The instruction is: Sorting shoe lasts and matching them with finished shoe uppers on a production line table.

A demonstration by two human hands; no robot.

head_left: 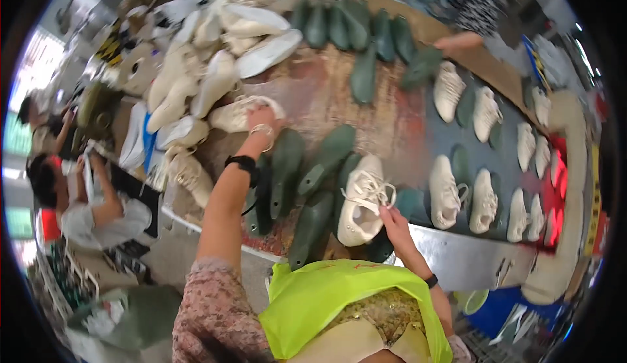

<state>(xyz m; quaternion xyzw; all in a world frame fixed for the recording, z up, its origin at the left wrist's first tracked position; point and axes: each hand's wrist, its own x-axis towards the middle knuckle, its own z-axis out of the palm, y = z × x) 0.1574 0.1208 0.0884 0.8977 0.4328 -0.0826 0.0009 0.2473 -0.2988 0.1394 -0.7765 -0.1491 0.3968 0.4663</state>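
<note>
White shoe [361, 201] under right hand [394, 222].

Cream laced shoe [361, 201] lies toe toward the near bench edge, mounted on a green shoe form, laces loose at its right side. Second cream shoe [238, 113] lies further back, beside a heap of pale shoes.

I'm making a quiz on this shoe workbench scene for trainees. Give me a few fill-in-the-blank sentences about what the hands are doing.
1. The left hand reaches out and rests on a cream-white ____ at the edge of the pile of uppers.
2. The right hand touches the laces of the white shoe, which sits on a dark ____ last.
3. The shoe lasts lying bare between the hands have the colour ____.

Missing words: shoe; green; green
</note>
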